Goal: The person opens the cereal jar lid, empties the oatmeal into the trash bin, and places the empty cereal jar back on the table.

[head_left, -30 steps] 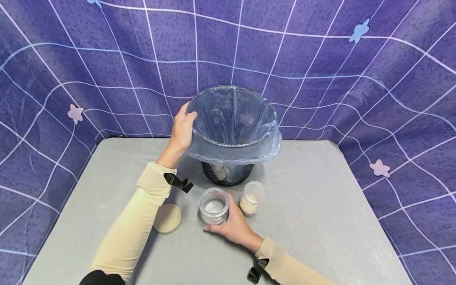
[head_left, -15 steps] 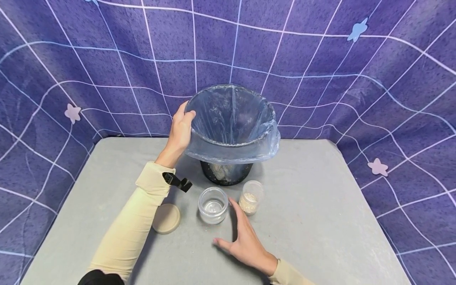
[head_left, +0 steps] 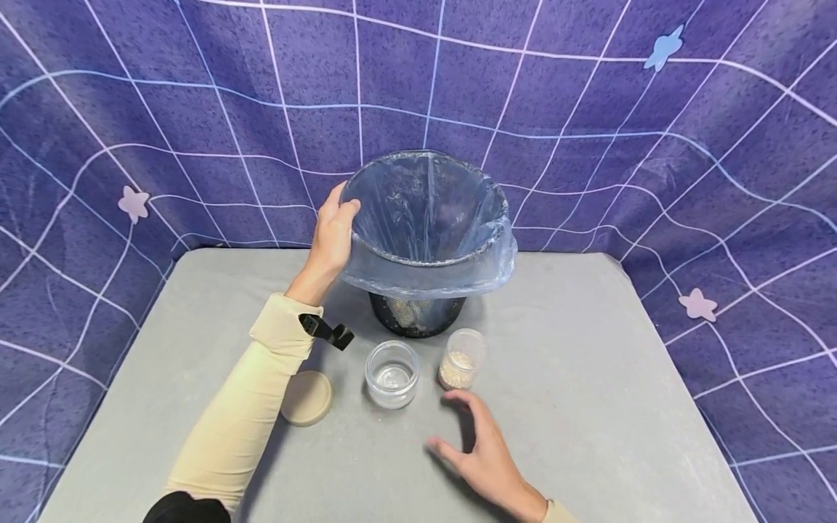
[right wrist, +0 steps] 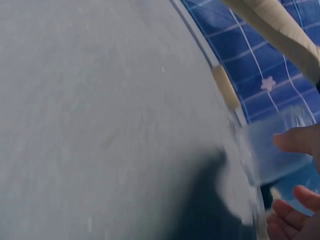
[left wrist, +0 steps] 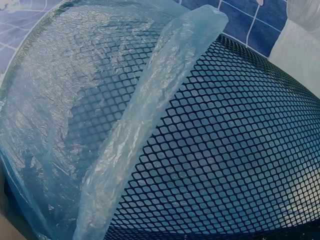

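My left hand [head_left: 332, 234] grips the left rim of a black mesh wastebasket [head_left: 418, 317], thumb over the edge. A blue plastic bag [head_left: 425, 280] lines it and folds down outside the rim; the left wrist view shows the bag [left wrist: 125, 135] over the mesh up close. In front of the basket stands a clear jar [head_left: 392, 396] without a lid. To its right is a small clear container [head_left: 463, 363], partly filled with pale flakes or grains. My right hand [head_left: 490, 461] is just in front of that container, fingers apart and holding nothing.
A round beige lid [head_left: 306, 399] lies on the grey tabletop [head_left: 588, 392], left of the jar and beside my left sleeve. A purple curtain [head_left: 562, 94] with grid lines and star shapes stands behind and on both sides of the table.
My right hand has let go of the clear jar and moved right and toward me, to the front of the small container. The jar stays put. My left hand keeps its hold on the basket rim.
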`<state>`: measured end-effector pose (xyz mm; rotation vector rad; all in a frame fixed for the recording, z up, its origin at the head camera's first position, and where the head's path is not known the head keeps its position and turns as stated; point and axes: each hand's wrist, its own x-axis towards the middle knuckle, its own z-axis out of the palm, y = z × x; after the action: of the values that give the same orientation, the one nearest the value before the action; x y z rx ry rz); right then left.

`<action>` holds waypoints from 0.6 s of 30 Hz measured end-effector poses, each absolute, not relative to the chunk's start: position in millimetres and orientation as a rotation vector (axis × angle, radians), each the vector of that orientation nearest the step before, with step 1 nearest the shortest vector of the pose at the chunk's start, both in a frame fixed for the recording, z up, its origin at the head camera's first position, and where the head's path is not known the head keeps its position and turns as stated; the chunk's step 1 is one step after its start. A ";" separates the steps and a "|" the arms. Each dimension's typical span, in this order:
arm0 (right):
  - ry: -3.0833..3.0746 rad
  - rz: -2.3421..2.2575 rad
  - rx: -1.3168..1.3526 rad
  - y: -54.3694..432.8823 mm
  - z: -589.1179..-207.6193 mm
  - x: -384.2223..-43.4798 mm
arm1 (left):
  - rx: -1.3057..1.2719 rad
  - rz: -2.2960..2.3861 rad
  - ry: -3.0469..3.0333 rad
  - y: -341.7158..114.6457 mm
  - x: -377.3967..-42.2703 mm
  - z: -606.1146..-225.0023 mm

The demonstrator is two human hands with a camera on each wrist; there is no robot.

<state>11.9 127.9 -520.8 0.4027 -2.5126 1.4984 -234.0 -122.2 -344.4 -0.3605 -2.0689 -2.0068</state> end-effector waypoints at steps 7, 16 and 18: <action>-2.451 1.437 0.348 152.8 -521.3 0.0 | -0.373 -2.040 -2.047 -122.2 -234.0 -345.0; -2.447 1.437 0.227 173.2 -516.0 -25.7 | -0.348 -2.017 -2.065 -123.4 -234.3 -345.4; -2.477 1.442 0.224 175.5 -515.8 -32.3 | -0.351 -2.014 -2.071 -123.4 -234.3 -345.5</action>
<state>-32.3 175.5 -515.8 0.2237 -2.4772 1.4420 -234.3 -123.4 -345.5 -0.3513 -2.0705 -2.0137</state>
